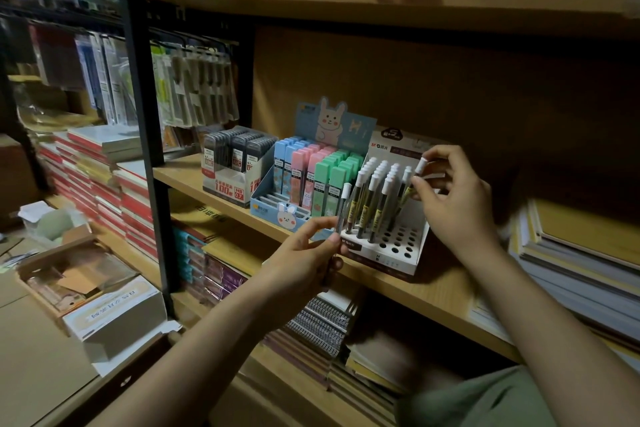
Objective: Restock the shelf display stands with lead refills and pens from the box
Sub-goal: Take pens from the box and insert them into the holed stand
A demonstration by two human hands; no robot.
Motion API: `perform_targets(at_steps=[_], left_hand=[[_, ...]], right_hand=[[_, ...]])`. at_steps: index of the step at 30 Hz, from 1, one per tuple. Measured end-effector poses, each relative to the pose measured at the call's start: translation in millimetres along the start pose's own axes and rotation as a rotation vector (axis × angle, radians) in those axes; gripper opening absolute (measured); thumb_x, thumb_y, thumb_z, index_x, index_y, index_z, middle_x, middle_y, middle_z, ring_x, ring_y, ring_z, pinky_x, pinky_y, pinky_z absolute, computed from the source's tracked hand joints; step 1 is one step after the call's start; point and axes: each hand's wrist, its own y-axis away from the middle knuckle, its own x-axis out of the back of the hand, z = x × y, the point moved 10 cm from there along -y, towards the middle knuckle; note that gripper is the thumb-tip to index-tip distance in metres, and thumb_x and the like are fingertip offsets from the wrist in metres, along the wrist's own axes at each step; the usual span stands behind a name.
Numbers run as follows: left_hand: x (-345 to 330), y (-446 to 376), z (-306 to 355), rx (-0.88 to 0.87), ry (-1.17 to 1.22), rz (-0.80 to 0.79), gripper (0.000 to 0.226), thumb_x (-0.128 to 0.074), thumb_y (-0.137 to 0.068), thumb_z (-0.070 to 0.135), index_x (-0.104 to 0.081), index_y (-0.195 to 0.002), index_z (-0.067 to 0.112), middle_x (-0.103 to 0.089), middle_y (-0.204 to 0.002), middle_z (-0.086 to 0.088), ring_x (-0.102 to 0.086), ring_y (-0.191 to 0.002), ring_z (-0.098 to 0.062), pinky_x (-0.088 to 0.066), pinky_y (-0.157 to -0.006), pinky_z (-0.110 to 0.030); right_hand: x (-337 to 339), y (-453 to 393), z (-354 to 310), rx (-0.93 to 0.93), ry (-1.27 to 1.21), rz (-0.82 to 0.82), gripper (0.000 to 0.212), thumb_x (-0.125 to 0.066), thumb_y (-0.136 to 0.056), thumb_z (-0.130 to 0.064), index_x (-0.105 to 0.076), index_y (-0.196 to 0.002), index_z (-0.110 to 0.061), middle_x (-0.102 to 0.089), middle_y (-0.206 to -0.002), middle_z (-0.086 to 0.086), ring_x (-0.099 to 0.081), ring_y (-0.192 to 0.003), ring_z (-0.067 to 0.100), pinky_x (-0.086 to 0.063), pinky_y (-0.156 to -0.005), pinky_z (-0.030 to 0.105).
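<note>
A white pen display stand [398,250] with round holes sits on the middle shelf, its back rows filled with white-capped pens [379,177]. My left hand [304,253] grips one white-capped pen [343,208] upright at the stand's front left corner. My right hand [453,194] pinches another white-capped pen [417,172], tilted over the stand's right side. To the left stand a bunny display of blue, pink and green lead refill cases [311,173] and a box of dark lead refill cases [239,156].
The wooden shelf [433,291] carries stacked notebooks [581,263] at the right. Below lie spiral notebooks [325,322]. An open cardboard box [79,274] and a white box [117,312] sit at the lower left. Red book stacks [104,191] and hanging packets [194,83] fill the left.
</note>
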Motion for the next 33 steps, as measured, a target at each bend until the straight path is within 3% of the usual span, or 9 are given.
perform_targets(at_steps=[2,5,8,11,15,20,23,28,33], left_hand=[[-1.7,0.0,-0.7,0.008,0.010,-0.006,0.025,-0.049,-0.098,0.015,-0.060,-0.119,0.023,-0.064,-0.076,0.000,-0.054,-0.070,-0.012,-0.038,-0.068,-0.027],[-3.9,-0.2,-1.7,0.018,0.027,-0.007,0.025,-0.041,-0.102,0.015,-0.057,-0.121,0.016,-0.060,-0.076,-0.002,-0.050,-0.066,-0.012,-0.036,-0.063,-0.025],[-6.4,-0.2,-2.9,0.039,0.064,-0.027,0.029,-0.036,-0.104,0.017,-0.051,-0.128,0.011,-0.059,-0.076,-0.003,-0.048,-0.060,-0.011,-0.034,-0.056,-0.023],[-7.5,0.7,-3.2,0.044,0.052,-0.043,0.028,-0.049,-0.099,0.028,-0.055,-0.122,0.014,-0.059,-0.080,-0.004,-0.049,-0.059,-0.009,-0.036,-0.054,-0.020],[-11.2,1.3,-1.8,0.016,0.001,-0.073,0.026,-0.054,-0.095,0.019,-0.057,-0.120,0.013,-0.053,-0.081,-0.003,-0.046,-0.058,-0.008,-0.037,-0.052,-0.019],[-18.1,3.3,-0.3,0.007,-0.025,-0.097,0.030,-0.040,-0.102,0.023,-0.061,-0.122,0.016,-0.052,-0.072,0.001,-0.044,-0.058,-0.008,-0.034,-0.057,-0.021],[-19.8,3.3,3.4,-0.027,-0.044,-0.103,0.030,-0.036,-0.104,0.022,-0.059,-0.123,0.015,-0.047,-0.072,0.000,-0.036,-0.057,-0.009,-0.026,-0.057,-0.023],[-26.4,2.0,7.7,-0.089,-0.151,-0.123,0.027,-0.040,-0.102,0.023,-0.059,-0.121,0.018,-0.048,-0.070,0.004,-0.039,-0.056,-0.007,-0.030,-0.055,-0.020],[-28.3,3.0,14.2,-0.149,-0.250,-0.095,0.025,-0.044,-0.101,0.026,-0.058,-0.121,0.023,-0.051,-0.071,0.006,-0.044,-0.059,-0.005,-0.034,-0.058,-0.020]], right_hand=[[-8.8,-0.2,1.5,-0.010,0.053,-0.043,0.035,-0.068,-0.088,-0.013,-0.049,-0.106,-0.036,-0.059,-0.096,-0.008,-0.063,-0.086,0.006,-0.051,-0.064,0.011],[-16.1,0.3,-2.3,0.012,0.129,-0.064,0.034,-0.069,-0.087,-0.010,-0.050,-0.106,-0.032,-0.055,-0.097,-0.009,-0.053,-0.081,-0.007,-0.040,-0.054,0.001],[-15.1,-1.2,-5.0,0.026,0.136,-0.045,0.033,-0.069,-0.086,-0.006,-0.055,-0.108,-0.024,-0.053,-0.109,-0.004,-0.054,-0.086,-0.002,-0.042,-0.064,0.005],[-14.5,-1.3,-2.8,0.014,0.136,-0.048,0.034,-0.068,-0.086,-0.005,-0.054,-0.108,-0.026,-0.052,-0.110,-0.004,-0.055,-0.086,0.002,-0.045,-0.066,0.008],[-21.6,2.7,3.7,-0.037,0.144,-0.101,0.037,-0.066,-0.087,-0.002,-0.053,-0.108,-0.030,-0.054,-0.106,-0.005,-0.059,-0.086,0.007,-0.054,-0.070,0.020],[-9.8,6.0,-4.3,-0.035,0.151,-0.035,0.038,-0.068,-0.087,-0.008,-0.053,-0.119,-0.023,-0.052,-0.116,-0.002,-0.056,-0.078,-0.003,-0.047,-0.054,0.007],[7.4,10.9,-22.4,0.018,-0.009,0.044,0.031,-0.068,-0.088,-0.018,-0.054,-0.113,-0.029,-0.060,-0.101,-0.011,-0.063,-0.079,-0.001,-0.054,-0.062,0.013],[-31.2,31.8,-41.7,-0.034,-0.243,-0.207,0.034,-0.074,-0.084,-0.021,-0.061,-0.113,-0.034,-0.070,-0.093,-0.015,-0.067,-0.089,-0.002,-0.055,-0.072,0.015],[-42.1,35.2,-50.6,-0.031,-0.352,-0.205,0.030,-0.074,-0.083,-0.009,-0.063,-0.109,-0.022,-0.071,-0.089,-0.007,-0.069,-0.086,0.003,-0.055,-0.072,0.018]])
